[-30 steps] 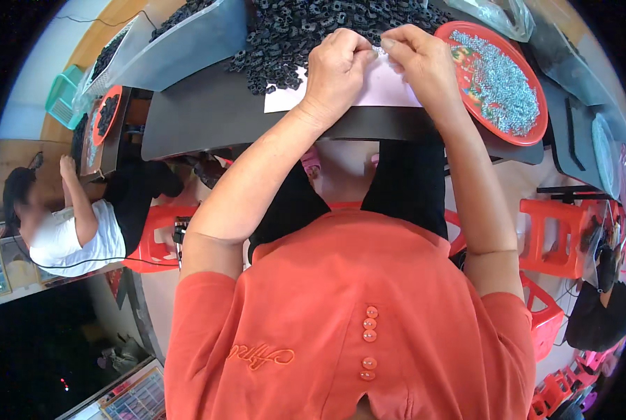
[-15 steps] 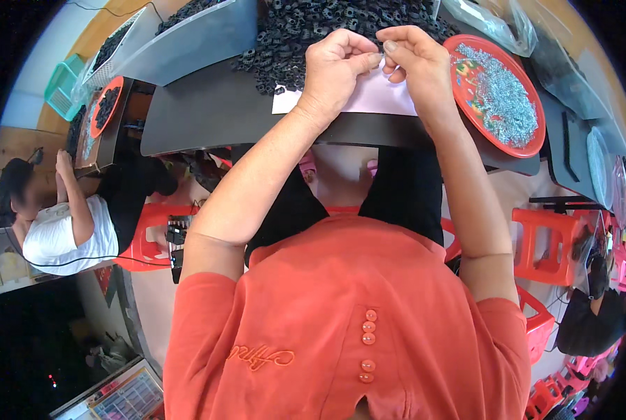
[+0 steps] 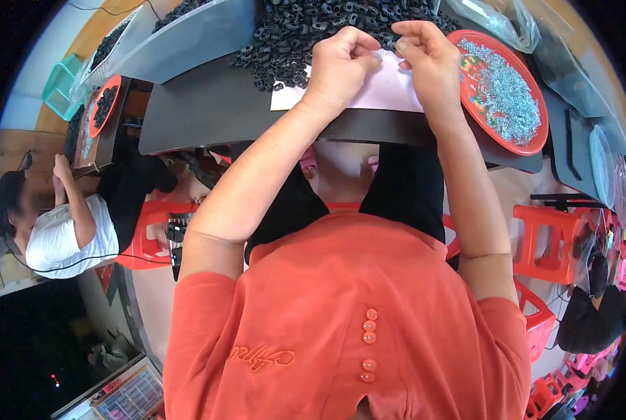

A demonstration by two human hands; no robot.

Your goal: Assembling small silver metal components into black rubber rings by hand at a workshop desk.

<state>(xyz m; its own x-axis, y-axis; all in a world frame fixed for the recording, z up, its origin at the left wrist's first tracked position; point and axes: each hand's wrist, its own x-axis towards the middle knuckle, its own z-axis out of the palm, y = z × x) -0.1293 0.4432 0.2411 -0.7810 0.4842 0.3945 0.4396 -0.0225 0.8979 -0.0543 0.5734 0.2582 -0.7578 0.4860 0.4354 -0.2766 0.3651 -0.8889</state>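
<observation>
Over a pale pink sheet [image 3: 390, 94] at the table's near edge, my two hands are raised a little apart. My left hand [image 3: 342, 66] is closed in a pinch, thumb against forefinger; whatever lies between the tips is too small to make out. Curled fingers and a bent thumb close my right hand [image 3: 430, 61], its forefinger lifted off the thumb; anything held there is hidden. Just beyond both hands spreads a heap of small black plastic parts [image 3: 278, 52]. To the right, a red round tray [image 3: 469, 94] holds many tiny shiny silvery pieces [image 3: 512, 105].
A translucent bin [image 3: 201, 45] of black parts stands at the back left of the dark table [image 3: 201, 115]. Clear plastic bags [image 3: 495, 24] lie at the back right. Another person [image 3: 68, 224] sits at the left. Red stools [image 3: 547, 241] stand on the right.
My hands have moved farther apart, the right one shifting rightward. A wider gap now shows the pink sheet between the fingertips.
</observation>
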